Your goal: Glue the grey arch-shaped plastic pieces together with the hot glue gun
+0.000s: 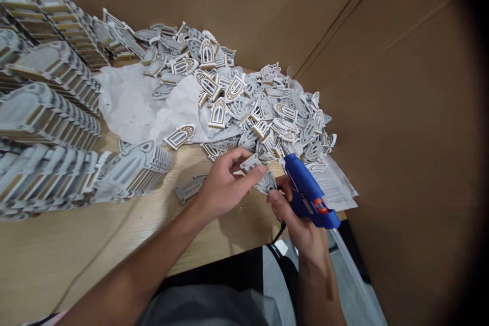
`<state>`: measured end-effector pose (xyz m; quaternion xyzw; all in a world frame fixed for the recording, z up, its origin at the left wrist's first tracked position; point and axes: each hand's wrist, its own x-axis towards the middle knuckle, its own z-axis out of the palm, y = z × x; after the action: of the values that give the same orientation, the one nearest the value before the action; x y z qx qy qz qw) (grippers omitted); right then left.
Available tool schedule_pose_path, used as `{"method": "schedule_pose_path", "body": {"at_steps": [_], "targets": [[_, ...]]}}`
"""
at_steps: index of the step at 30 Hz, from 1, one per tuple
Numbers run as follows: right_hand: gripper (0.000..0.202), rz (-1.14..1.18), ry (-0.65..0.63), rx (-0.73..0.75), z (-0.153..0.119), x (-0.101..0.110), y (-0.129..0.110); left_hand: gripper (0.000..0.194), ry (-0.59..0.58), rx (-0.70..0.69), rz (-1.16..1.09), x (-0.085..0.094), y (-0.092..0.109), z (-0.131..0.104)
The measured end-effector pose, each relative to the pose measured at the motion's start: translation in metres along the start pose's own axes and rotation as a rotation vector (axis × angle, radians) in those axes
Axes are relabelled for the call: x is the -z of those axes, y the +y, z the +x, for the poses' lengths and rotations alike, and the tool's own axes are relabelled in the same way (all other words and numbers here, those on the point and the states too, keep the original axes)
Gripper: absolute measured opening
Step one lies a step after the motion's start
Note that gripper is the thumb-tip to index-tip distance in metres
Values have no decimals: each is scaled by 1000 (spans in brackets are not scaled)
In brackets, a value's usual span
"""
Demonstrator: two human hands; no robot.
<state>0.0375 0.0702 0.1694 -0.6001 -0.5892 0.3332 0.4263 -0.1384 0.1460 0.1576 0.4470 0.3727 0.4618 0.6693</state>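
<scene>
My left hand point(229, 183) pinches a small grey arched window piece point(265, 182) between thumb and fingers, above the front part of the wooden table. My right hand point(292, 209) is wrapped round a blue glue gun point(309, 191), its nozzle pointing up and to the left; the right thumb also touches the lower right end of the grey piece. Another grey piece point(189, 188) lies flat on the table, partly behind my left wrist.
Beyond my hands is a loose pile of white and gold window pieces point(263, 107) on white paper point(130, 102). Tall stacks of pieces point(49, 112) line the left. Cardboard walls point(248, 5) rise behind and right. A black cord hangs at the table's front edge point(229, 256).
</scene>
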Motion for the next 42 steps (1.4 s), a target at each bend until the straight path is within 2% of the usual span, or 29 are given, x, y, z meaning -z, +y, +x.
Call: {"method": "schedule_pose_path", "body": {"at_steps": [3, 6, 11, 18, 23, 28, 36, 39, 42], "targets": [[31, -39, 14, 43, 1, 3, -6, 19, 32, -46, 58, 1, 1, 0], [30, -40, -5, 64, 1, 6, -6, 12, -4, -82, 114, 2, 1, 0], [33, -34, -19, 15, -1, 12, -2, 19, -19, -55, 115, 5, 2, 1], [31, 30, -54, -61, -5, 19, 8, 22, 37, -138, 101, 7, 2, 3], [34, 81, -34, -93, -7, 22, 11, 26, -2, -93, 142, 8, 1, 1], [36, 98, -24, -110, -5, 26, 13, 31, -53, -91, 20, 10, -2, 2], [34, 59, -28, -81, -3, 29, 6, 29, -116, -34, -414, 8, 2, 2], [35, 35, -26, -59, -3, 31, 0, 30, -119, -27, -428, 7, 4, 1], [35, 6, -28, -38, -3, 33, -1, 32, -79, -41, -318, 8, 2, 0]]}}
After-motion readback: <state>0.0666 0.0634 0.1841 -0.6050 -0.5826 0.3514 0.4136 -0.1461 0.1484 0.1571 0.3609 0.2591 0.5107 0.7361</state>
